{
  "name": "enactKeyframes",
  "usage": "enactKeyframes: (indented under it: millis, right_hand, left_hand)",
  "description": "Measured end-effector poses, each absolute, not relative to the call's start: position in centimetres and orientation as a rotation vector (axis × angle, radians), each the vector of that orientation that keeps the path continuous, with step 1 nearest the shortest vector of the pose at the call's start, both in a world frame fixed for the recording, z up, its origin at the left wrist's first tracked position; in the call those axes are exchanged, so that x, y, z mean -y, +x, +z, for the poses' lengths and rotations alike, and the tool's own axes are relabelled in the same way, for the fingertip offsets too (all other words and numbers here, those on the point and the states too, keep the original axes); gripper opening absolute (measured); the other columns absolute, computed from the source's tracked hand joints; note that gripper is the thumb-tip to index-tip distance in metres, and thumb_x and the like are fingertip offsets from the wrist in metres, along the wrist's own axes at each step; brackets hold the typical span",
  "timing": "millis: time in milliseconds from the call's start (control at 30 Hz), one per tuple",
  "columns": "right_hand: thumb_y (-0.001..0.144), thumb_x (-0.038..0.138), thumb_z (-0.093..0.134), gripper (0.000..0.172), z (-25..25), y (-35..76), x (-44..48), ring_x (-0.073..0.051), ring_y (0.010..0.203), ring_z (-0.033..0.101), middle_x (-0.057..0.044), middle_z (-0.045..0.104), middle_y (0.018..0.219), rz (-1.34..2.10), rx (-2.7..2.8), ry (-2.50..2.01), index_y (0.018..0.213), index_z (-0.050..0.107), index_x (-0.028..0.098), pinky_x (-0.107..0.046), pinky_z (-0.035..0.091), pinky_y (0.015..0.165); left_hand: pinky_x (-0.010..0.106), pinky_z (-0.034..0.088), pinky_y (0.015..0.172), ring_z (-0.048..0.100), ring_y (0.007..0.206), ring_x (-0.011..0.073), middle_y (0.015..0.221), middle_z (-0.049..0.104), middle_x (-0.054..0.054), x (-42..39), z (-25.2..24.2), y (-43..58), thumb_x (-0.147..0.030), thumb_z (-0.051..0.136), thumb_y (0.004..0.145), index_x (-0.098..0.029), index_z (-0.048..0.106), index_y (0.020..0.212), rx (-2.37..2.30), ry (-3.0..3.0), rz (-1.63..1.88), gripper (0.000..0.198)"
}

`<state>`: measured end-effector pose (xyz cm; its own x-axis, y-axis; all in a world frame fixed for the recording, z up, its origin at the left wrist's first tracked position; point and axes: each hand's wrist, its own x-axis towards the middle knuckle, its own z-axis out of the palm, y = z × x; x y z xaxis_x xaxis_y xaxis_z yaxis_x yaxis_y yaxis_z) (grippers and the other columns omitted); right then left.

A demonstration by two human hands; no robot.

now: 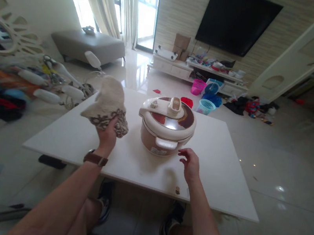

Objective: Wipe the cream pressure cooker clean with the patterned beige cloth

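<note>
bright windows [146,8] | striped wall [178,11] | grey ottoman [96,48] | glossy floor [276,156]

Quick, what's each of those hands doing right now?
Left hand: closed, holding a beige cloth with a dark pattern.
Right hand: open, fingers loosely curled, holding nothing visible, near the cooker.

A big pot [151,135] stands on the white table [217,170] and blocks the way straight across. Its white handle [166,143] pokes out toward the person. The right hand [191,164] has lots of room on its right. The cloth [108,98] in the left hand [108,135] fills space left of the pot, with a gap between. A small brown thing [177,190] lies near the front edge.
</note>
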<state>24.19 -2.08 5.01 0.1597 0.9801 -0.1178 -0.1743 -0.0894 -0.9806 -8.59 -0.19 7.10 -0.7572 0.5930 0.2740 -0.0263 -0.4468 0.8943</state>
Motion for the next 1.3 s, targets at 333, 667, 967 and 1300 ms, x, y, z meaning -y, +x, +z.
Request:
enactKeyframes:
  millis: [333,667,967,1300]
  right_hand:
    - [0.075,0.068,0.079,0.048,3.9,19.9,1.9,-0.018,0.064,0.059,-0.004,0.069,0.066,1.304,1.011,-1.192,0.071,0.073,0.021,-0.029,0.041,0.057]
    - [0.063,0.063,0.089,0.047,4.6,18.8,2.0,-0.015,0.058,0.055,-0.003,0.069,0.065,1.454,0.792,-1.091,0.071,0.07,0.021,-0.029,0.04,0.057]
    - [0.064,0.063,0.089,0.048,4.5,18.8,2.1,-0.014,0.056,0.055,-0.002,0.069,0.066,1.458,0.788,-1.081,0.07,0.068,0.02,-0.029,0.039,0.055]
    - [0.067,0.064,0.087,0.047,4.4,18.8,2.1,-0.014,0.057,0.055,-0.002,0.069,0.066,1.46,0.808,-1.08,0.071,0.068,0.02,-0.029,0.039,0.055]
  left_hand:
    - [0.065,0.022,0.13,0.018,0.165,0.0398,0.168,0.041,0.02,-0.8,5.1,-0.4,-0.049,0.072,0.091,-0.022,0.043,0.16,-1.542,2.116,1.764,0.08]
    - [0.062,0.024,0.13,0.023,0.164,0.0375,0.167,0.044,0.018,-1.3,4.4,0.0,-0.051,0.067,0.095,-0.025,0.04,0.162,-1.514,2.081,1.888,0.076]
    - [0.058,0.02,0.133,0.023,0.164,0.0339,0.17,0.041,0.013,-1.1,4.5,0.4,-0.04,0.069,0.095,-0.032,0.037,0.164,-1.464,1.986,1.929,0.077]
    - [0.06,0.021,0.132,0.024,0.164,0.0355,0.168,0.043,0.015,-1.1,4.3,0.3,-0.044,0.068,0.095,-0.03,0.038,0.162,-1.488,1.98,1.916,0.075]
